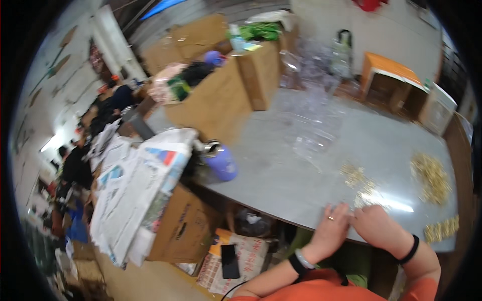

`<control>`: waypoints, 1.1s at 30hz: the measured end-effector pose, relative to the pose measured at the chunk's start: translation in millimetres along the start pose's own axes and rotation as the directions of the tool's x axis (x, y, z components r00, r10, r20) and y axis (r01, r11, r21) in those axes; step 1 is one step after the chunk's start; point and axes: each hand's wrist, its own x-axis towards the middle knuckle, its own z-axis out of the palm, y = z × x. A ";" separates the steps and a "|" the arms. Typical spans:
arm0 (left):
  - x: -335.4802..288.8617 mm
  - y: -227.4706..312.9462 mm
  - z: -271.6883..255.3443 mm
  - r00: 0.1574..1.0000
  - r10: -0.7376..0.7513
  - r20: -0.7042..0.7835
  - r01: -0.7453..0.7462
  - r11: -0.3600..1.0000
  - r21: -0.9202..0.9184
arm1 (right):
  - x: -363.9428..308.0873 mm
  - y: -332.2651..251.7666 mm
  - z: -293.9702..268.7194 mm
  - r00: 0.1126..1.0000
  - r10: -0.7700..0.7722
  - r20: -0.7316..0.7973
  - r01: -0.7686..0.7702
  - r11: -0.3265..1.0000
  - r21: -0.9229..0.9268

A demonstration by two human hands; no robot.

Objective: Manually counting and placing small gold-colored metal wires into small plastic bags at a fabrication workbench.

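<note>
My left hand [334, 227], with a ring on one finger, is closed at the near edge of the grey table [261, 175]. Right beside it, my right hand [375, 223] is curled, and the fingertips of both nearly meet. Whatever lies between the fingers is hidden by the hands. Just beyond them a loose scatter of small gold-coloured pieces [354, 174] lies on the tabletop. A larger heap of the gold pieces [432, 179] sits to the right, and a tight block of gold pieces [442, 229] rests near the right front corner.
Clear plastic bags [314, 115] lie at the back. An orange-topped box [394, 70] stands open at the back right. A purple bottle [221, 161] stands at the left edge, near stacked papers [135, 190] and a large carton [216, 100]. A dark phone [230, 261] lies below the table.
</note>
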 end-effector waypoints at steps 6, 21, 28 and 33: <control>1.3 7.6 2.3 1.000 0.010 -0.013 -0.012 0.992 -0.126 | -5.1 -2.0 10.4 0.997 0.008 0.083 0.000 0.995 -0.097; 6.8 5.1 -12.3 0.999 0.028 0.021 -0.028 1.000 0.004 | 127.1 80.7 72.7 0.878 0.454 -0.154 -0.351 0.827 0.439; 1.1 -0.3 -42.8 0.999 -0.016 0.034 0.011 0.990 0.141 | 166.0 72.2 91.9 0.893 0.440 -0.094 -0.356 0.819 0.451; -14.8 -24.5 -60.9 0.999 -0.043 -0.027 0.046 0.993 0.113 | 136.6 76.5 55.9 0.963 0.235 0.133 -0.266 0.911 0.316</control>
